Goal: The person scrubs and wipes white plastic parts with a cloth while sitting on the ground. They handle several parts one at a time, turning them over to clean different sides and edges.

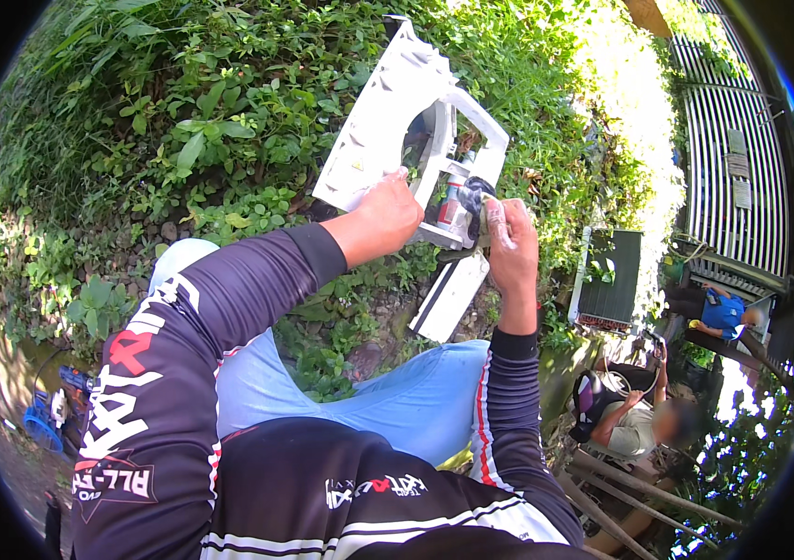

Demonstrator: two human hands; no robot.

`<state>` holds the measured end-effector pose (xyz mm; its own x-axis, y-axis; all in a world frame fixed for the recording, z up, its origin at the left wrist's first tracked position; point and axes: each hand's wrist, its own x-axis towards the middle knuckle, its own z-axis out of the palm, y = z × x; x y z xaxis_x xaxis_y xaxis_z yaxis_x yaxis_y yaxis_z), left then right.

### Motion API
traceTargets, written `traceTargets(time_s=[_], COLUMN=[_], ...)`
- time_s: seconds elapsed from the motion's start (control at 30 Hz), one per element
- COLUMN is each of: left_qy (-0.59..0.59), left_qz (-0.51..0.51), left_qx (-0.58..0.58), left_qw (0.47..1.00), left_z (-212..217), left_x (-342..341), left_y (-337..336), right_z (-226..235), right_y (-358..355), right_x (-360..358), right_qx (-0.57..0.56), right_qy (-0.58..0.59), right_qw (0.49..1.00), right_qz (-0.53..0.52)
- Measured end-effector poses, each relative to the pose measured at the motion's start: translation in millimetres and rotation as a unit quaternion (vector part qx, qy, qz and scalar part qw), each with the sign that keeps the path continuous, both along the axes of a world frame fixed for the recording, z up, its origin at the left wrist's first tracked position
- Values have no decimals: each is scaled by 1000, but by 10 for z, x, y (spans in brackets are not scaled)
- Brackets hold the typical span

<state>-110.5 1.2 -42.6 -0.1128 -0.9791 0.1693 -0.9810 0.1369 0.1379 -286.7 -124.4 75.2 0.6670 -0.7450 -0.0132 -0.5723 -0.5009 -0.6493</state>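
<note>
A white plastic housing [374, 126] with a large round opening lies tilted over the plants in front of me. Inside its open frame sits a silver cylindrical part with a red label [451, 207], perhaps a motor. My left hand [388, 215] is closed on the housing's near edge, by the round opening. My right hand [512, 247] has its fingers bent around a dark, crumpled cloth-like piece [474, 198] at the frame's right corner, against the cylindrical part. Just below the frame is a white flat panel with a black edge [451, 297].
Leafy plants [201, 140] cover the ground ahead. A dark finned coil panel [610, 275] stands at right. Beyond it are a person in a light shirt [628, 425] and another in blue [722, 313]. Poles [640, 495] lie lower right; blue equipment [42, 422] sits far left.
</note>
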Motion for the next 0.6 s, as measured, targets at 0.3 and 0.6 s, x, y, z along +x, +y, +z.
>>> traceTargets(time_s=[0.3,0.6], left_qy=[44,-13], left_qz=[-10,-24], left_qx=[84,75], left_qw=[995,997], left_z=[-17,13], left_x=[111,84], left_y=[-5,-17], right_z=[-30,-116], right_y=[-83,-360], right_x=[61,154], right_qx=[-139,-82], right_qy=[232,208], right_qw=[889,870], right_qz=[370,440])
